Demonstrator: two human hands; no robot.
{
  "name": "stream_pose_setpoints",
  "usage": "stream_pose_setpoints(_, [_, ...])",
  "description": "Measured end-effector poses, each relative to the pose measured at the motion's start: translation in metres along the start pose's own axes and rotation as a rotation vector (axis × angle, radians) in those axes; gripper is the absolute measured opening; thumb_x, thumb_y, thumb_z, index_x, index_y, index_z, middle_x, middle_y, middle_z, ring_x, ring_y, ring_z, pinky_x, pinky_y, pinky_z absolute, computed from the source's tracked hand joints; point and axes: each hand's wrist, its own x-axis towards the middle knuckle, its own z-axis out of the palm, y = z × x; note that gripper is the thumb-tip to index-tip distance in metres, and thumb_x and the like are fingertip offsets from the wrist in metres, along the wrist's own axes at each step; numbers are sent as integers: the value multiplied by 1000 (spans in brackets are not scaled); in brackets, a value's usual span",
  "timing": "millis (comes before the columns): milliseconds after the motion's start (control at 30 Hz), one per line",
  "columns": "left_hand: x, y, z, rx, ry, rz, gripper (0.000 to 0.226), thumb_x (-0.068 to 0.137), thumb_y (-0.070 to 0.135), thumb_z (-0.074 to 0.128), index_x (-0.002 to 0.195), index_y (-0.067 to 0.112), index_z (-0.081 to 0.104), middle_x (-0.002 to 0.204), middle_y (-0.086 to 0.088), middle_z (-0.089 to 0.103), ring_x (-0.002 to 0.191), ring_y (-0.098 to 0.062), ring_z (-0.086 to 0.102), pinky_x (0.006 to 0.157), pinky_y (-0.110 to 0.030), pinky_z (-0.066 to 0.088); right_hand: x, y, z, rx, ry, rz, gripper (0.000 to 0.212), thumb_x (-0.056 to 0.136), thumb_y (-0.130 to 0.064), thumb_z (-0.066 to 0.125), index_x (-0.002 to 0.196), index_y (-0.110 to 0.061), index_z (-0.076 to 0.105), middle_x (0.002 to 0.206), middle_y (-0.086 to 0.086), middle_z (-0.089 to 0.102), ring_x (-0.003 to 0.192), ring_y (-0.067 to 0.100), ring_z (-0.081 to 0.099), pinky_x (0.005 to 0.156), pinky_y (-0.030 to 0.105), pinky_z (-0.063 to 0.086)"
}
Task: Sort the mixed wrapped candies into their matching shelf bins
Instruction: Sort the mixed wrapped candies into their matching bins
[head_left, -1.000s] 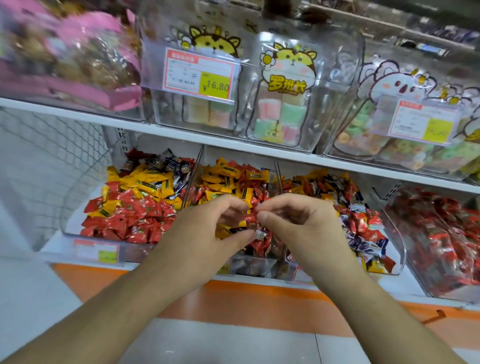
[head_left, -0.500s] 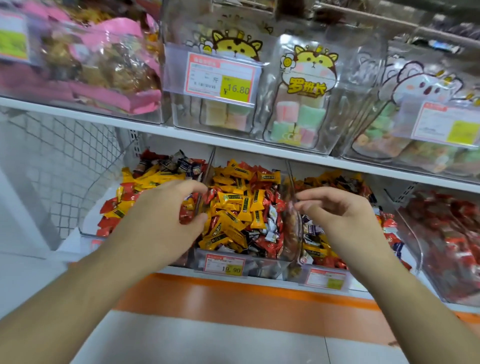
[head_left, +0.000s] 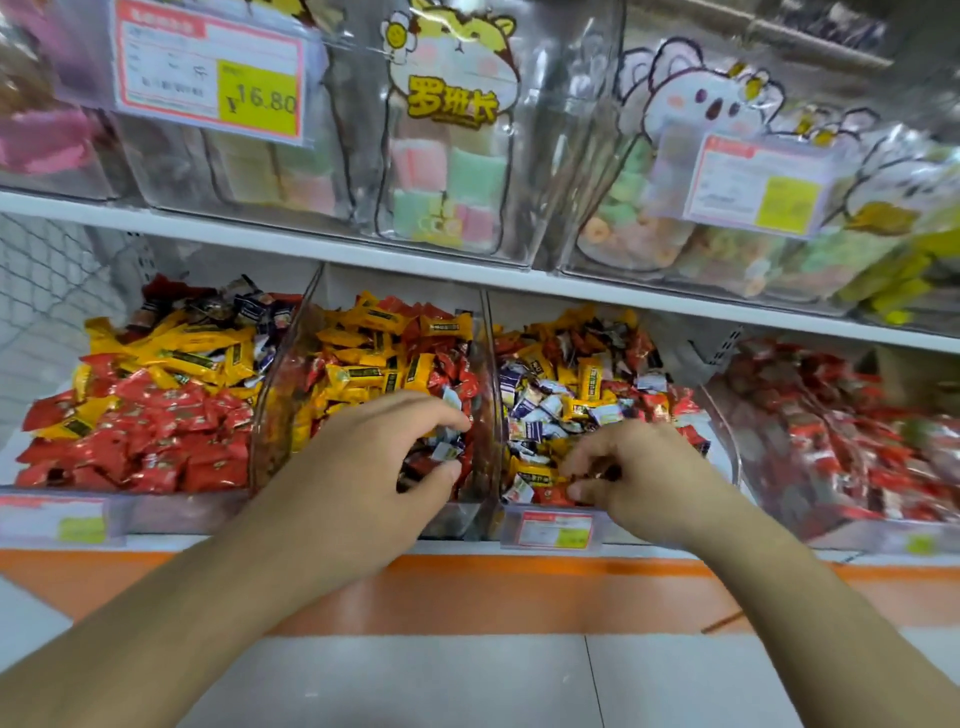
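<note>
While both hands' fingers (head_left: 582, 460) curl, they touch candies (head_left: 540, 410).

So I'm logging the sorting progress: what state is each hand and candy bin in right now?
Left hand: reaching into the middle bin, fingers curled among candies.
Right hand: in the third bin, pinching candies.
Left bin: red and yellow mixed.
Middle bin: yellow and red mixed.
Third bin: yellow, red and white-purple mixed.
Far-right bin: almost all red.
</note>
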Motion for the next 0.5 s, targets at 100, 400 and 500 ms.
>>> stream_pose_setpoints(100, [3, 6, 5, -19, -1, -9, 28, 97, 42, 62, 124, 45, 61, 128, 36, 54, 122, 14, 44, 89, 2, 27, 3, 2, 6, -54, -24, -10, 10, 89, -30, 80, 98, -34, 79, 94, -21, 73, 91, 3, 66, 84, 36, 59])
stream_pose_setpoints(400, [1, 14, 12, -35, -23, -14, 25, 96, 39, 64, 121, 43, 64, 122, 35, 57, 120, 13, 47, 88, 5, 29, 10, 8, 16, -27, 60, 64, 20, 86, -19, 79, 74, -35, 78, 76, -18, 73, 75, 4, 68, 74, 36, 62])
stream_pose_setpoints(500, [0, 14, 9, -48, -7, -10, 24, 97, 36, 65, 119, 42, 65, 120, 34, 58, 119, 13, 48, 87, 6, 28, 4, 6, 5, 39, 185, 83, 26, 89, -17, 77, 70, -34, 74, 68, -18, 70, 66, -2, 64, 62, 24, 55])
